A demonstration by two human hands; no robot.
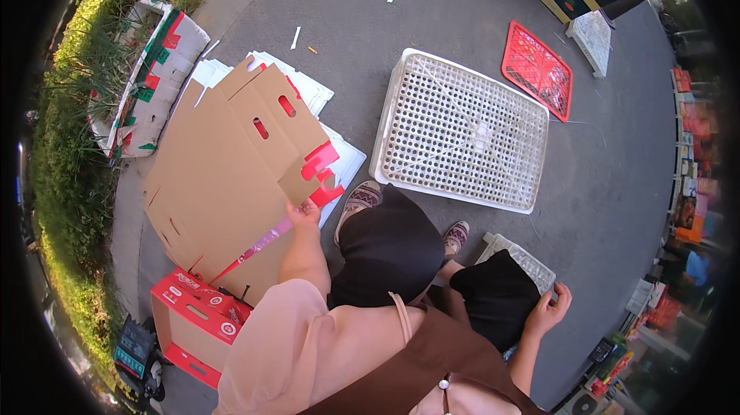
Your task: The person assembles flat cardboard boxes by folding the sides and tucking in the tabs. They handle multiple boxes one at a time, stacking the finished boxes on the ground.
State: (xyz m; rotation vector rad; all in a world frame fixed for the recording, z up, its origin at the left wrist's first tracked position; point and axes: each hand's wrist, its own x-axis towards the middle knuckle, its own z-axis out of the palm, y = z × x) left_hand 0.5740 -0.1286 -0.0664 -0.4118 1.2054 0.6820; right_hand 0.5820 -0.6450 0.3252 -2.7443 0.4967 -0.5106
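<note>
- Head view, left side: left hand [303, 213] closed on the lower edge of a flattened brown cardboard box [223, 184], pinching near its red printed flap; sheet tilted up off the ground, presumably to swing it clear of the pile
- Box blank sits left of the knees, overlapping a stack of white flat sheets [308, 91] underneath; stacked flat, likely to keep blanks within arm's reach
- Pink strap [258, 245] running down from the left hand toward the lower left, apparently held along with the cardboard edge; exact grip on it not clear
- Red assembled carton [196, 319] at lower left, just beside the blank, top facing up
- Head view, right side: right hand [549, 309] half open, fingers curled, holding nothing; resting at the right knee, just beside a small white perforated tray [520, 257], looks like bracing while seated
- Large white perforated crate [462, 130] flat on the pavement in front of the shoes [361, 201]
- Red plastic grid [537, 68] beyond it, tilted, well apart from both hands
- Open printed carton [158, 68] parked at the grass verge, out of the way
</note>
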